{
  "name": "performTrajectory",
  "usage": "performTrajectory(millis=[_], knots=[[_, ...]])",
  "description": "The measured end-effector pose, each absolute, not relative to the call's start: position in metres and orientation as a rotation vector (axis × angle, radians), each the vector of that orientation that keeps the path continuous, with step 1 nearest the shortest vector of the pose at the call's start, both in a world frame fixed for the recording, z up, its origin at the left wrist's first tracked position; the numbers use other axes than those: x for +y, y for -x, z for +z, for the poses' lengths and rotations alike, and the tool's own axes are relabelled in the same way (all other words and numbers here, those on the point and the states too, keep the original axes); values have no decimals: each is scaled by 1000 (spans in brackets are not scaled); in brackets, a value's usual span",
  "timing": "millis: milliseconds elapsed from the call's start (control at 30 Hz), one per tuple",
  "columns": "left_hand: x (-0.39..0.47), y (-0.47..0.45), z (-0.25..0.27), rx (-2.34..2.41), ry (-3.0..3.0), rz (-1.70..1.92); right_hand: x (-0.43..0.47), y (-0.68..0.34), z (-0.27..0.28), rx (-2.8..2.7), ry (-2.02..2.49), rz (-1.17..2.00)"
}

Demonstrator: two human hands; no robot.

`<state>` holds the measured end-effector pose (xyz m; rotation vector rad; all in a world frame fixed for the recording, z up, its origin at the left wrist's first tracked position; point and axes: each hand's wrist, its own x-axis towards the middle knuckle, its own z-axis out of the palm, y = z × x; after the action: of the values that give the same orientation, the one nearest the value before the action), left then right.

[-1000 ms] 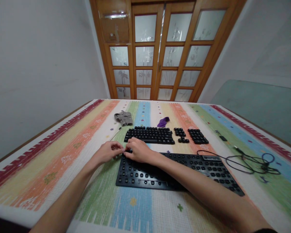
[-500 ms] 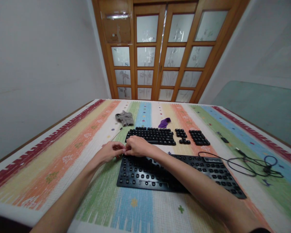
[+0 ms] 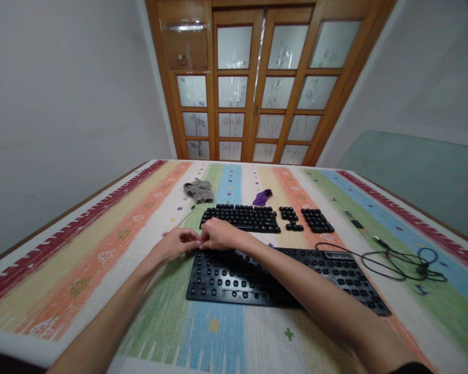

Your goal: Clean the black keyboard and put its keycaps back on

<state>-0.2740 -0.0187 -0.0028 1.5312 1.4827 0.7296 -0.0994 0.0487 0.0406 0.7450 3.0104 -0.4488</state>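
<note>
A black keyboard base [image 3: 237, 285], stripped of its keycaps, lies across the striped cloth in front of me. At its upper left corner my right hand [image 3: 218, 234] is closed, fingertips pinched together; whatever is between them is hidden. My left hand [image 3: 178, 242] meets it there, thumb and fingers curled together at the tips, and I cannot make out what they hold. Just beyond the hands sit the loose black keycaps [image 3: 253, 221], set out in keyboard order. Two smaller keycap groups, the navigation keys [image 3: 289, 214] and the number pad keys [image 3: 317, 221], lie to their right.
A grey cloth [image 3: 198, 191] and a purple cloth [image 3: 262, 197] lie behind the keycaps. A thin stick-like tool [image 3: 186, 215] rests beyond my left hand. The coiled USB cable [image 3: 407, 264] and a small black piece [image 3: 357, 224] are at the right.
The view has shifted slightly, so everything on the table appears a little further left. Both hands keep their place at the keyboard's corner.
</note>
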Motion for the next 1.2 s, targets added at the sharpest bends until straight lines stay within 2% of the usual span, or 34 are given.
performTrajectory(millis=[233,400,500,600,700,1200], knots=[[-18,274,-1,1476,-1537,709,57,100,32,3035,-681,-549],[-20,274,-2,1505,-1550,700,80,91,41,3063,-438,-704],[-20,274,-1,1511,-1558,700,103,82,49,3184,-736,-748],[-20,273,-1,1509,-1566,702,128,78,46,3227,-1095,-591],[-20,274,-2,1508,-1578,712,149,79,34,3217,-1217,-479],[-21,275,-4,1513,-1651,750,178,100,4,3165,-1275,-438]])
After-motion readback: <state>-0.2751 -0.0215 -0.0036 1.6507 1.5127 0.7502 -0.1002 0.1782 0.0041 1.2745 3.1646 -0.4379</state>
